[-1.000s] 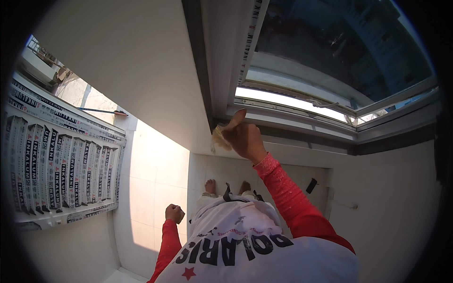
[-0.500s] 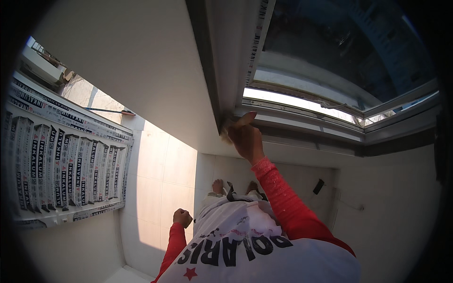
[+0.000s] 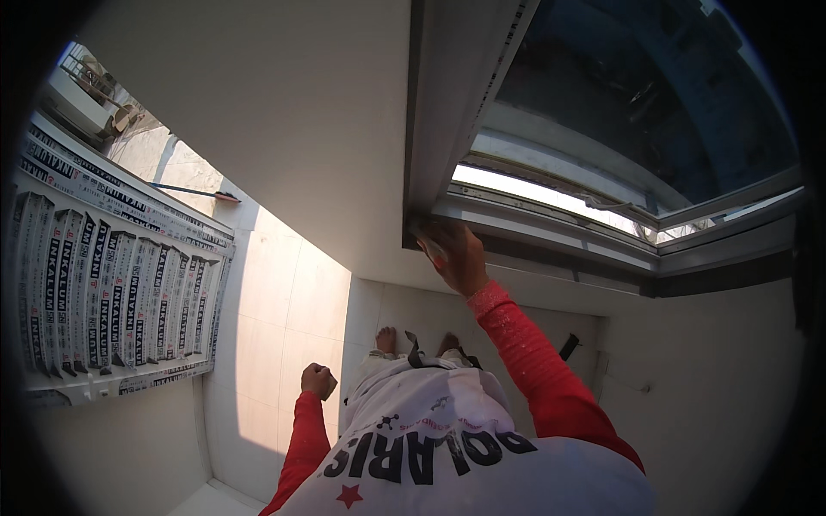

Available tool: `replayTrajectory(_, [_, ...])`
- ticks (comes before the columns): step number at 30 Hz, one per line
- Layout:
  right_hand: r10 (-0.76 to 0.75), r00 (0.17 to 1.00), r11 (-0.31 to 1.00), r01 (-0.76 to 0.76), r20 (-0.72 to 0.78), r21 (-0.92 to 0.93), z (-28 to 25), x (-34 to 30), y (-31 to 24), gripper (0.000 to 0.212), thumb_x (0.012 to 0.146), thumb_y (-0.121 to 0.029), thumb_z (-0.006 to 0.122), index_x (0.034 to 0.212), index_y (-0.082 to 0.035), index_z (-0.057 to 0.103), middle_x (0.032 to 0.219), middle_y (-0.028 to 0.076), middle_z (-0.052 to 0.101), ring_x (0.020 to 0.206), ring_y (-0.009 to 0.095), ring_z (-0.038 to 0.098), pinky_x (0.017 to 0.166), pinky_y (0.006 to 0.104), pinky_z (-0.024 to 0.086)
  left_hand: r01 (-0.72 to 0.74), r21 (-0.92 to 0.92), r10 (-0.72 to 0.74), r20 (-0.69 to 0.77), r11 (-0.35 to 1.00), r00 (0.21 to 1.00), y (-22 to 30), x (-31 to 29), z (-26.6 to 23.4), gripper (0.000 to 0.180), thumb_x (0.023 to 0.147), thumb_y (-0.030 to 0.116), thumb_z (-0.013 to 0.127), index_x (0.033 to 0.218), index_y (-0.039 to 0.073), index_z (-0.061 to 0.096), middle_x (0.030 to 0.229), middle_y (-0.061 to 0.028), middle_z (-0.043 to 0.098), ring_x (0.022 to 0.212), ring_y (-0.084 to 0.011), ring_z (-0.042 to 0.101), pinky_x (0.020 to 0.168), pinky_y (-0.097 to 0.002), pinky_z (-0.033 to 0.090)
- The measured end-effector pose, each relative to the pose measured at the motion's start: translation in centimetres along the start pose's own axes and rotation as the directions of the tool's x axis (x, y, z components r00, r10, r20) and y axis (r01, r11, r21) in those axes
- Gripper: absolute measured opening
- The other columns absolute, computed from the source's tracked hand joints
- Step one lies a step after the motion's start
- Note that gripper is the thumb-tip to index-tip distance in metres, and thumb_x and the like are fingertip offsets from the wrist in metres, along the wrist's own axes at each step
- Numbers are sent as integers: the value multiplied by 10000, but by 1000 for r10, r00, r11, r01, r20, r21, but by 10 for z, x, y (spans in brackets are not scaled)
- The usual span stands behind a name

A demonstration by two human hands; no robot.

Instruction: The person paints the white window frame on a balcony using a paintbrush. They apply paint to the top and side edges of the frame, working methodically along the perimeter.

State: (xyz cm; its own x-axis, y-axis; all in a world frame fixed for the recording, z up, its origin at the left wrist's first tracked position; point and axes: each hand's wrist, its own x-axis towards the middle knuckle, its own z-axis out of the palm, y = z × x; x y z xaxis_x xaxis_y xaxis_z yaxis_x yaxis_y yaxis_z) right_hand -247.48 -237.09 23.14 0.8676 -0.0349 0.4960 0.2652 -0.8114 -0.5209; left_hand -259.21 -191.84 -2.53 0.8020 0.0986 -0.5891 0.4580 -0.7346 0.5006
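Right hand [image 3: 460,258] grips small pad [image 3: 428,239], pressed against lower corner of window frame [image 3: 551,228]. Left hand [image 3: 316,379] fisted at side, apparently empty. Corner in work; frame's remaining length seemingly left.

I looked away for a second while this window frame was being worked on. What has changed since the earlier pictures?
The right hand slid left along the window frame into its lower left corner, pressing a small pale pad there; the pad is now mostly hidden under the fingers. The left hand stayed a closed fist low at the person's side. The window remains open.
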Motion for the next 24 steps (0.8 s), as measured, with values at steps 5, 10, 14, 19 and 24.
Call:
replayTrajectory(5, [-85, 976, 996, 80, 202, 34, -31, 7, -16, 353, 817, -158, 803, 1161, -141, 723, 1120, 107, 727, 915, 312, 716, 806, 394, 576, 42, -86, -46, -36, 995, 998, -9, -17, 12, 220, 856, 203, 674, 886, -11, 712, 819, -128, 737, 742, -212, 693, 712, -365, 558])
replayTrajectory(10, [176, 927, 984, -171, 331, -44, -19, 9, -11, 289, 793, -158, 811, 1078, -145, 770, 1112, 102, 747, 920, 296, 706, 788, 383, 576, 119, -54, -119, 12, 991, 993, -16, -30, 19, 193, 848, 193, 678, 888, 8, 718, 854, -147, 745, 786, -245, 711, 755, -374, 565])
replayTrajectory(14, [-114, 993, 991, 112, 20, 77, -20, 10, -1, 303, 791, -172, 814, 1091, -158, 778, 1108, 116, 746, 893, 296, 701, 759, 386, 574, 105, -44, -104, 14, 994, 994, -13, -35, 16, 205, 843, 192, 676, 874, -7, 710, 838, -152, 742, 779, -236, 710, 748, -367, 562])
replayTrajectory(19, [101, 953, 980, -144, 284, 134, -17, 3, -2, 350, 780, -197, 824, 1125, -196, 763, 1017, 77, 743, 883, 285, 702, 729, 392, 576, 95, -8, -95, 11, 995, 995, -11, -42, 9, 201, 853, 172, 663, 895, -18, 711, 855, -150, 749, 790, -232, 713, 755, -364, 564])
replayTrajectory(24, [111, 974, 992, -97, 196, -80, -27, -12, -19, 311, 819, -224, 804, 1123, -185, 747, 968, 60, 729, 860, 279, 700, 708, 399, 572, 24, 50, -25, 16, 998, 1000, 6, -33, 4, 194, 850, 153, 669, 897, -28, 718, 860, -154, 748, 792, -228, 710, 759, -360, 566])
